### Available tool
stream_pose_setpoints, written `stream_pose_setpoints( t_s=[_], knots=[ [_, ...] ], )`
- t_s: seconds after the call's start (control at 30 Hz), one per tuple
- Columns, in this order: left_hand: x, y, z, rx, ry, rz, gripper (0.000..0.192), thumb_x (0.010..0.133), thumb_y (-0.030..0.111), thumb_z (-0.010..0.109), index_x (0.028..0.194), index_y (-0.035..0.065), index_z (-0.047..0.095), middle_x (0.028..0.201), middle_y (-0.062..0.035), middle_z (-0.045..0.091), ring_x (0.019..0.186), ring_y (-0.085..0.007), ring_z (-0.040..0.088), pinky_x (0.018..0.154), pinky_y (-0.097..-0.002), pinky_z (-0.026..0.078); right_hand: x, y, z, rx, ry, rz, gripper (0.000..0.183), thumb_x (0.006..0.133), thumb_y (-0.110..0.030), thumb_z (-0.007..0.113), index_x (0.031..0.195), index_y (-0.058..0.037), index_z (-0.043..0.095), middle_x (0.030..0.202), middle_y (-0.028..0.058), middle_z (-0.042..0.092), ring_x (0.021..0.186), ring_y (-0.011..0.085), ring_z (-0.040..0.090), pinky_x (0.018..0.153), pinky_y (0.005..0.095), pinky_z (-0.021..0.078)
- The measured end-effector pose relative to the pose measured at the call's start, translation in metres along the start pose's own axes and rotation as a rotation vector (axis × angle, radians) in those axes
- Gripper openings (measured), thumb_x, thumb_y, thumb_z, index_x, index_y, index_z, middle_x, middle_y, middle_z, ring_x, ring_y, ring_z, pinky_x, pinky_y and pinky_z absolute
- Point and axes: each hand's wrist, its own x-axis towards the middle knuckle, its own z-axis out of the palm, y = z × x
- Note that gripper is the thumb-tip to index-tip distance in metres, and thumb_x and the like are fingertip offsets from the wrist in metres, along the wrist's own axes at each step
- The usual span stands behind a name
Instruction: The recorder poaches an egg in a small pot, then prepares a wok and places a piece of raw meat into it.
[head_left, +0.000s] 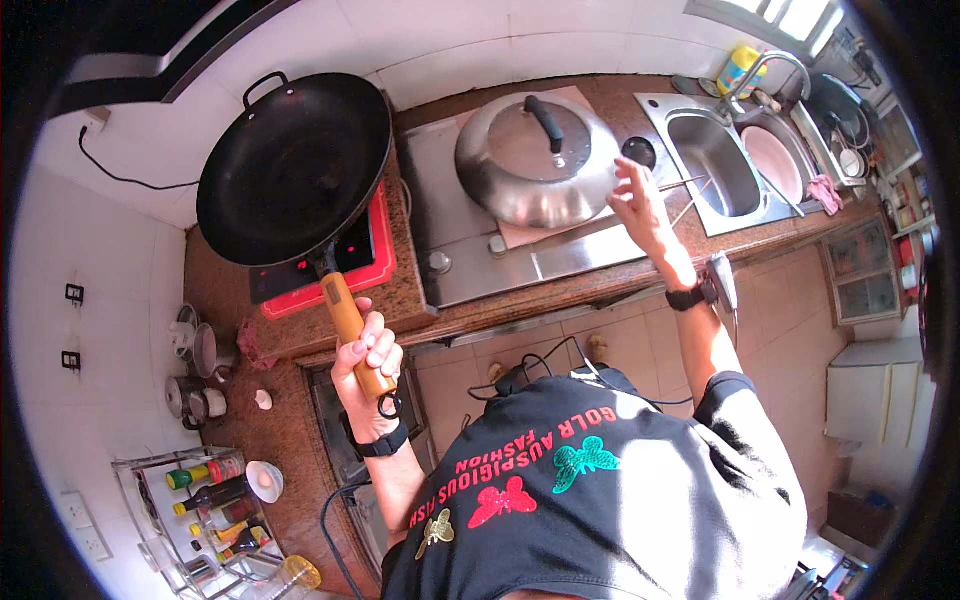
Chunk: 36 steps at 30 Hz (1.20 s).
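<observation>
My left hand (369, 361) is wrapped around the wooden handle (347, 309) of a black wok (296, 169). The wok is tilted above a lit induction cooktop (352, 251), most of which it hides. My right hand (637, 206) has its fingers parted beside the rim of a domed steel wok lid (495, 191) with a glass centre and black handle. Whether the fingertips touch that rim is unclear. Just beyond them lies a black ladle bowl (639, 153). Two thin sticks, likely chopsticks (691, 202), extend from near my right hand towards the sink.
A steel sink (709, 161) on the right holds a pink basin (771, 163). The lid rests over a steel gas hob (442, 217). On the left counter are an eggshell piece (263, 399), a bowl (265, 481), pots (186, 397) and a bottle rack (131, 480).
</observation>
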Motion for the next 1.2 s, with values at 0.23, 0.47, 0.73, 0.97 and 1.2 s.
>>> stream_pose_setpoints(
  t_s=[0.23,0.47,0.73,0.97,1.2],
  knots=[
    [0.004,-0.097,0.045,0.146,0.002,0.001,0.048,0.076,0.004,0.052,0.121,-0.0045,0.036,0.076,-0.0041,0.041,0.058,-0.0103,0.047,0.049,-0.0244,0.046,-0.06,0.049,-0.071,0.086,-0.074,-0.037,0.051,0.075,0.003,0.057,0.122,-0.0058,0.042,0.102,0.0109,0.046,0.074,0.017,0.052,0.069,0.0295,0.0463],
    [0.028,-0.222,0.108,0.334,0.07,-0.117,0.045,0.073,0.004,0.056,0.114,0.0003,0.039,0.075,-0.0041,0.045,0.051,-0.0102,0.046,0.042,-0.0228,0.042,-0.107,0.117,-0.165,0.18,-0.214,0.045,0.037,0.077,0.005,0.052,0.114,-0.003,0.05,0.098,0.0081,0.049,0.072,0.0108,0.051,0.064,0.023,0.0458],
    [0.083,-0.351,0.151,0.66,0.017,-0.214,0.04,0.072,0.004,0.058,0.108,-0.002,0.041,0.073,-0.005,0.049,0.052,-0.0118,0.05,0.044,-0.0234,0.044,-0.161,0.158,-0.244,0.266,-0.055,0.104,0.036,0.077,0.008,0.054,0.111,-0.0045,0.052,0.1,0.0055,0.051,0.068,0.0089,0.05,0.061,0.0213,0.0432],
    [0.122,-0.402,0.151,0.85,0.018,-0.317,0.04,0.067,0.004,0.063,0.101,-0.0001,0.043,0.069,-0.0063,0.053,0.05,-0.0139,0.053,0.046,-0.0244,0.045,-0.196,0.17,-0.282,0.27,0.104,0.16,0.033,0.079,0.01,0.05,0.109,-0.0032,0.054,0.104,0.0054,0.054,0.075,0.0094,0.055,0.07,0.0219,0.0462],
    [0.115,-0.387,0.133,0.836,0.047,-0.326,0.039,0.068,0.005,0.064,0.1,0.0005,0.042,0.072,-0.0071,0.053,0.052,-0.0139,0.054,0.049,-0.0243,0.046,-0.185,0.166,-0.278,0.408,0.117,0.151,0.029,0.077,0.011,0.053,0.102,-0.0024,0.058,0.103,0.006,0.053,0.075,0.0097,0.054,0.065,0.0208,0.0446]
  ],
)
